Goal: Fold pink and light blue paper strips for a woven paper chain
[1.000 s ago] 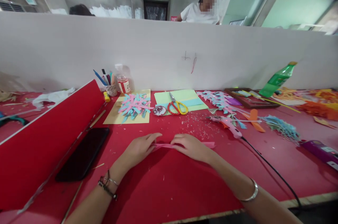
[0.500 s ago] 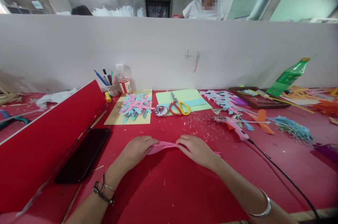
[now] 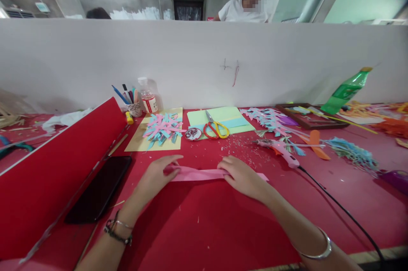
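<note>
Pinched between the thumb and fingers of our right hand [image 3: 240, 177], a pink paper strip [image 3: 199, 174] stretches crosswise over the red tabletop [image 3: 197, 220] in front of us. Our left hand [image 3: 156, 175] curls around the strip's left end with forefinger and thumb parted; we cannot tell whether its other fingers press on the paper. Past our right hand, the strip's other end shows just beyond the wrist. To our left, a black phone [image 3: 98, 190] lies flat beside a slanting red board [image 3: 60, 173]. Ahead of our hands we see a cream sheet [image 3: 134, 145] bearing a heap of pink and blue paper pieces [image 3: 162, 128], with a round badge [image 3: 193, 134] just beside it. Scissors [image 3: 217, 130] with one red and one yellow handle rest partly on a pale green sheet [image 3: 197, 115]. On our right, a pink glue gun [image 3: 287, 156] points leftward, its black cord running down toward the table's near edge. Behind the cream sheet we have a cup of pens [image 3: 134, 109] next to a clear bottle [image 3: 148, 98], and at far right a green bottle [image 3: 347, 90] leans.
</note>
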The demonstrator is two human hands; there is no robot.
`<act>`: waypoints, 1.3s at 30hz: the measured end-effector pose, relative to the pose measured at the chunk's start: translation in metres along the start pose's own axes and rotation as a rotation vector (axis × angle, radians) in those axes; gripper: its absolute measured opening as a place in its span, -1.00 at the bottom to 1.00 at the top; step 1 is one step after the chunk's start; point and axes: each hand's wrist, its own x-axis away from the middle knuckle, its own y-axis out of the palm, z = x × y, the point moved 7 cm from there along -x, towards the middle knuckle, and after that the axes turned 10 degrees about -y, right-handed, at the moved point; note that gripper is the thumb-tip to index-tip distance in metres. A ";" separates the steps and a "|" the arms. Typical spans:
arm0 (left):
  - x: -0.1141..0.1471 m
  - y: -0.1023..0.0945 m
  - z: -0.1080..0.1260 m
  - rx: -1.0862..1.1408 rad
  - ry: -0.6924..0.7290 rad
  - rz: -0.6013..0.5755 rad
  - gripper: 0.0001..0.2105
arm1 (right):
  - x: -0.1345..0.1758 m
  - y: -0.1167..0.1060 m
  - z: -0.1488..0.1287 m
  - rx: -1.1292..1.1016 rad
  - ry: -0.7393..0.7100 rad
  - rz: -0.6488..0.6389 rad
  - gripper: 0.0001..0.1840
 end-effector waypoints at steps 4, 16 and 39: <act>0.001 -0.004 -0.009 0.506 -0.184 0.003 -0.63 | 0.001 -0.005 0.006 0.076 0.097 0.022 -0.85; 0.008 0.034 -0.006 0.749 -0.350 -0.223 -0.67 | 0.001 -0.004 -0.010 0.057 0.007 0.021 -0.69; 0.019 0.063 0.027 -0.101 0.118 -0.248 -0.78 | -0.014 0.012 -0.057 0.073 -0.100 0.064 -0.84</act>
